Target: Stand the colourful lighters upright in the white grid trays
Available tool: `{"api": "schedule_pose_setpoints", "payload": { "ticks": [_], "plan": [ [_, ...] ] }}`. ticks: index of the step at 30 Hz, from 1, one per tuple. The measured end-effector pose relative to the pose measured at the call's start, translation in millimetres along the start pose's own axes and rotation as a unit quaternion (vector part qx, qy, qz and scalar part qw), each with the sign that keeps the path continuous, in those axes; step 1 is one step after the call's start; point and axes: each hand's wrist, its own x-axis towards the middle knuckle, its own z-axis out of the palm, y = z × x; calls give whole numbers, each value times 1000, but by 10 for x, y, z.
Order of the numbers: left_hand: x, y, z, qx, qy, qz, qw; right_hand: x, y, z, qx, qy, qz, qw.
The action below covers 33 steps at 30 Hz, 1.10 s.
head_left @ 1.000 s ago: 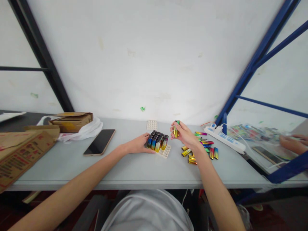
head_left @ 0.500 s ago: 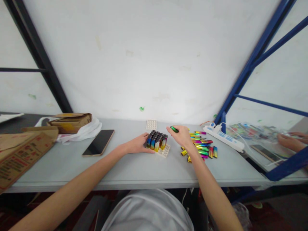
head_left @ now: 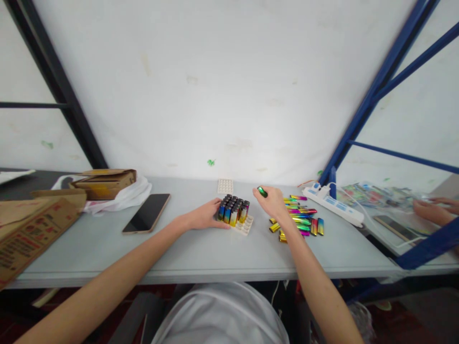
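Several shiny coloured cylinders with dark tops (head_left: 233, 210) stand upright, packed together in a white tray with round sockets (head_left: 244, 226); bare sockets show at its right and front. My left hand (head_left: 207, 214) curves round the left side of this group, thumb at the front and fingers behind. Above and right of the tray, my right hand (head_left: 269, 198) pinches a green cylinder (head_left: 262, 191), held tilted between thumb and fingers. A loose pile of similar metallic cylinders (head_left: 301, 220) lies on the grey table (head_left: 201, 260), right of the tray and partly behind my right forearm.
A second white socketed tray (head_left: 225, 186) lies near the wall. On the left are a phone (head_left: 147, 213), cardboard boxes (head_left: 39, 224) and a white plastic bag (head_left: 139, 192). A power strip (head_left: 335, 205) lies at the right, with another person's hands (head_left: 432, 211) beyond the blue frame.
My right hand has shifted slightly to the right with the green cylinder still in it. My left hand has stayed at the tray.
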Motion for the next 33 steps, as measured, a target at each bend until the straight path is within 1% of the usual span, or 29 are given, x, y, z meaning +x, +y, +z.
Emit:
{"api": "schedule_pose_setpoints", "payload": {
  "ticks": [3, 7, 11, 13, 16, 19, 22, 27, 29, 33],
  "plan": [
    [3, 17, -4, -3, 1, -1, 1000, -9, 0, 21, 3, -2, -14, 1000],
    [8, 15, -1, 2, -6, -6, 1000, -19, 15, 15, -1, -2, -12, 1000],
    [7, -11, 10, -2, 3, 2, 1000, -14, 47, 0, -7, 14, -16, 1000],
    [4, -20, 14, -1, 4, 3, 1000, -10, 64, 8, -13, 6, -17, 1000],
    [4, -27, 18, -1, 5, 5, 1000, -6, 79, 27, -9, -33, -28, 999],
    [5, -29, 20, -2, 1, 8, 1000, -10, 66, -5, 33, -67, -45, 996],
    [6, -27, 20, -1, -5, 3, 1000, -19, 11, -114, 71, -90, -61, 992],
    [4, -15, 17, -11, -9, -3, 1000, -58, -131, -324, 92, -118, -121, 981],
    [1, -14, 17, -6, -10, -8, 1000, -81, -173, -362, 104, -152, -123, 975],
    [-11, -11, 15, 2, -6, -11, 1000, -115, -199, -342, 142, -249, -90, 954]
  ]
}}
